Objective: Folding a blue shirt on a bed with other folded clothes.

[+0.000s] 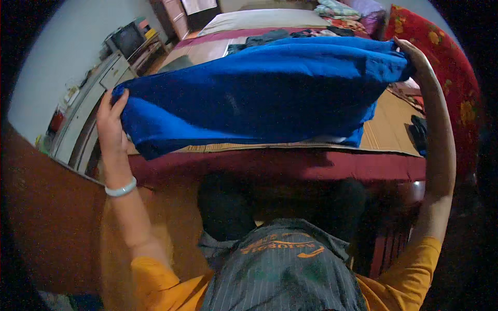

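Observation:
A blue cloth garment (249, 93) is stretched out sideways above the near part of a bed (393, 124). My left hand (113, 116) grips its left end between thumb and fingers. At the upper right, my right hand (412, 54) holds the other end, which is bunched at the fingers. The cloth sags between both hands and its lower edge hangs close to the bed's front edge. Its exact kind cannot be made out. Part of the bed's surface is hidden behind it.
Dark folded clothes (268, 37) lie farther back on the bed, and a dark folded cloth (419, 132) at its right. A red floral cover (435, 50) stands at the right. Drawers (113, 74) and a television (126, 39) line the left wall. A folded quilt (336, 9) rests at the back.

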Tool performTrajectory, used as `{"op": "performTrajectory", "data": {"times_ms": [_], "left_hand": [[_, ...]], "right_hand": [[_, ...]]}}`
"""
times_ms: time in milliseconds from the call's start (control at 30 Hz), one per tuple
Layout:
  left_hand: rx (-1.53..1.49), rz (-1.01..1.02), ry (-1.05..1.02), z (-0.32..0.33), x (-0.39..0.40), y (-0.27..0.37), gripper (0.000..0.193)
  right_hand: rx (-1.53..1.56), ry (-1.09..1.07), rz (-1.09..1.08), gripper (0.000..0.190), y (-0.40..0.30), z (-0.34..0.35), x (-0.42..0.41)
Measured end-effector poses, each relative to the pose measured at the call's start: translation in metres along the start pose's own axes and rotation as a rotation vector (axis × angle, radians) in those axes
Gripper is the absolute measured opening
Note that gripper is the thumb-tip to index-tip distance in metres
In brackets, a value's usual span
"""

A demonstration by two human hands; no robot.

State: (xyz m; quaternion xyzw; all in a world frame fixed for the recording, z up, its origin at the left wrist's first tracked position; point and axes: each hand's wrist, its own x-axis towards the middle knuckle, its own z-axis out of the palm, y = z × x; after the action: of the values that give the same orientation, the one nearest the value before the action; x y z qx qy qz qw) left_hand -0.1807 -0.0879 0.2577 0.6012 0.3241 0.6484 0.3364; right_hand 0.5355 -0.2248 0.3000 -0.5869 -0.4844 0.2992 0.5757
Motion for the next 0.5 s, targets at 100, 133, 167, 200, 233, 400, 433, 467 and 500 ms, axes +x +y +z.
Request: {"op": "performTrajectory", "data": {"times_ms": [100,133,167,200,233,400,433,467,500], "left_hand": [[-0.01,-0.146,-0.279,0.041,0.052,-0.028,0.024],[-0.042,-0.156,-0.331,0.052,0.063,-0.037,0.022],[-0.024,-0.139,-0.362,0.061,0.072,-0.045,0.022],[-0.012,-0.146,-0.374,0.073,0.082,-0.052,0.022],[-0.015,-0.166,-0.386,0.085,0.093,-0.058,0.022],[0.039,-0.23,-0.287,0.124,0.111,-0.064,0.029],[0.015,-0.193,-0.285,0.126,0.11,-0.063,0.03],[0.013,-0.192,-0.233,0.126,0.107,-0.06,0.031],[0.012,-0.193,-0.177,0.122,0.101,-0.058,0.031]], "right_hand": [[0.001,0.02,0.044,0.035,0.035,-0.032,0.041],[-0.139,0.099,0.041,0.03,0.049,-0.039,0.052],[-0.16,0.06,0.032,0.026,0.063,-0.047,0.064],[-0.151,-0.002,0.057,0.021,0.073,-0.056,0.073],[-0.17,0.08,0.071,0.024,0.083,-0.062,0.079],[-0.059,0.452,0.163,0.038,0.1,-0.046,0.082],[-0.033,0.523,0.164,0.039,0.094,-0.039,0.074],[-0.002,0.523,0.049,0.04,0.088,-0.031,0.066],[0.039,0.517,-0.055,0.041,0.081,-0.029,0.051]]}}
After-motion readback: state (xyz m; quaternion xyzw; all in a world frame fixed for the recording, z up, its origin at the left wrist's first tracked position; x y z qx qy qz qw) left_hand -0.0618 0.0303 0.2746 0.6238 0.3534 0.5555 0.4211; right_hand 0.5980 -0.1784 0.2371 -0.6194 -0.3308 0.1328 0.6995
